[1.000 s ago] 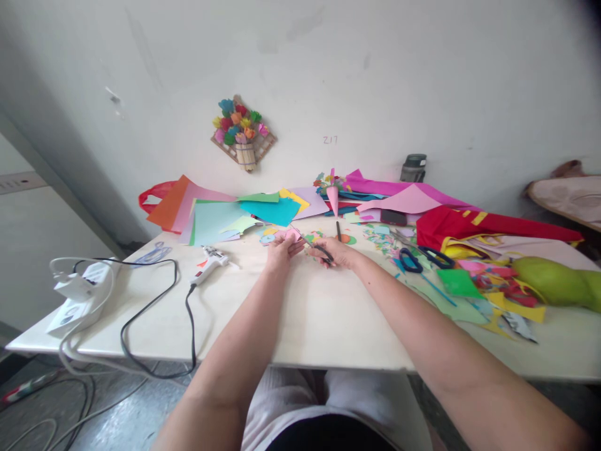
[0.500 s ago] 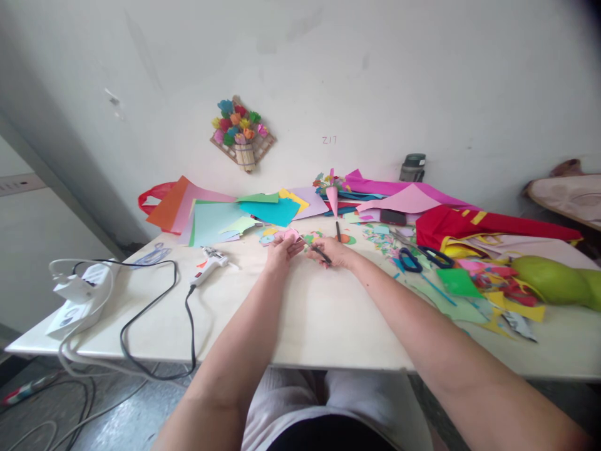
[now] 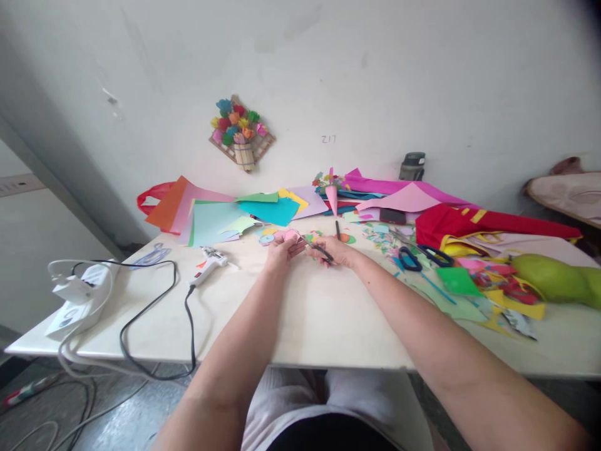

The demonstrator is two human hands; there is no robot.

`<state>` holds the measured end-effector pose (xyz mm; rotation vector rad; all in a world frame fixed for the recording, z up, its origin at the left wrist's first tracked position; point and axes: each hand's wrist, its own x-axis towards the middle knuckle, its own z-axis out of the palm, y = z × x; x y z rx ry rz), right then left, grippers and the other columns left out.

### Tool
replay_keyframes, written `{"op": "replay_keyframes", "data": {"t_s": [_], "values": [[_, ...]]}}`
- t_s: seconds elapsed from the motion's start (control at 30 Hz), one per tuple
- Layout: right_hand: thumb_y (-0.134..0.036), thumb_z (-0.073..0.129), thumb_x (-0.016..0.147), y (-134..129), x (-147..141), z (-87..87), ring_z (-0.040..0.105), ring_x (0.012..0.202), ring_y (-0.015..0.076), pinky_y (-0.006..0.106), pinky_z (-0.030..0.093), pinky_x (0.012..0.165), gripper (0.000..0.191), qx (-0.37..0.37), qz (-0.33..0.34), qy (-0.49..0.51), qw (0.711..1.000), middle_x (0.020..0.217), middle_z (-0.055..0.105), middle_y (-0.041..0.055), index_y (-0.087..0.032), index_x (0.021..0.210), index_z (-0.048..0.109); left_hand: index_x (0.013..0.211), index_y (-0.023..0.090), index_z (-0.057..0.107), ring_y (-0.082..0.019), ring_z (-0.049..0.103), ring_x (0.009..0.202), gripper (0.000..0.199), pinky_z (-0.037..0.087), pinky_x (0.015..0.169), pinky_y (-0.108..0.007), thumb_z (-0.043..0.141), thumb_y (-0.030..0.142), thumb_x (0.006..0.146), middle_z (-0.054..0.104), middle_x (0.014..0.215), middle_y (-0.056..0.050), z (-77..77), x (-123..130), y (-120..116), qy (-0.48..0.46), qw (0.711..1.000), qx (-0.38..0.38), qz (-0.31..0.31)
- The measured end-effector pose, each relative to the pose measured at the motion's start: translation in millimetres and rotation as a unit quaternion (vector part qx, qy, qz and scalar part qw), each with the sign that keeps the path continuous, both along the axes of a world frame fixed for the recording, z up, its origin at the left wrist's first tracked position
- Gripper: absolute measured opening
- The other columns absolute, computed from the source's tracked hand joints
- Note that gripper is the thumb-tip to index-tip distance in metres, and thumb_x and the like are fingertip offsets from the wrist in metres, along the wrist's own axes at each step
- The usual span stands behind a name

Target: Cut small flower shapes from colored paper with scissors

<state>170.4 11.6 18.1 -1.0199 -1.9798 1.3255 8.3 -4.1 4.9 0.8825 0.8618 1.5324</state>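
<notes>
Near the middle of the table, my left hand (image 3: 280,250) is closed on a small piece of pink paper (image 3: 292,235). My right hand (image 3: 335,251) is wrapped round the dark handles of a pair of scissors (image 3: 323,254), whose blades point left at the pink paper. How far the blades are apart is too small to tell. Just beyond my hands lie small cut paper rounds, among them an orange paper circle (image 3: 345,238) and a blue one (image 3: 267,239). A black pen (image 3: 337,230) lies beside the orange circle.
A white glue gun (image 3: 209,266) with a black cord lies left of my hands, near a power strip (image 3: 81,299). Coloured paper sheets (image 3: 213,222) line the back. Rightward are blue-handled scissors (image 3: 410,259), paper scraps (image 3: 380,241) and red cloth (image 3: 469,228). A pink paper cone (image 3: 332,199) stands behind.
The pink paper has turned slightly in my left hand and shows a rounder edge. Both hands stay almost in place, and the other things on the table have not moved.
</notes>
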Motion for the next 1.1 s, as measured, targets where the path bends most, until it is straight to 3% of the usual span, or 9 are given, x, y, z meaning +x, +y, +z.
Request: {"op": "replay_keyframes", "data": {"t_s": [0.13,0.63,1.1], "values": [[-0.032,0.07,0.066,-4,2,4.6,0.04,0.031,0.0044,0.015,0.031,0.029,0.026,-0.006,0.001,0.004,1.0,0.043,0.047,-0.0066,-0.015,0.065,0.051,0.074,0.013,0.06,-0.021,0.068,0.07,0.02,0.054,0.069,-0.031,0.072,0.022,0.06,0.068,0.069,-0.006,-0.2,-1,0,0.012,1.0,-0.007,0.002],[-0.034,0.071,0.064,13,-2,-13.8,0.04,0.033,0.0052,0.017,0.033,0.028,0.026,0.007,0.005,0.035,0.999,0.045,0.047,-0.0063,-0.015,0.066,0.053,0.073,0.013,0.061,-0.021,0.068,0.07,0.02,0.054,0.068,-0.031,0.072,0.022,0.059,0.069,0.069,-0.007,1.3,0,-1,0.016,1.0,-0.015,0.004],[-0.033,0.071,0.064,12,0,-12.6,0.04,0.032,0.0051,0.017,0.034,0.029,0.025,0.004,0.012,0.037,0.999,0.043,0.047,-0.0065,-0.015,0.067,0.054,0.075,0.013,0.061,-0.022,0.068,0.072,0.021,0.053,0.071,-0.032,0.072,0.023,0.059,0.069,0.072,-0.007,-2.3,-2,1,0.005,1.0,-0.006,-0.002]]}}
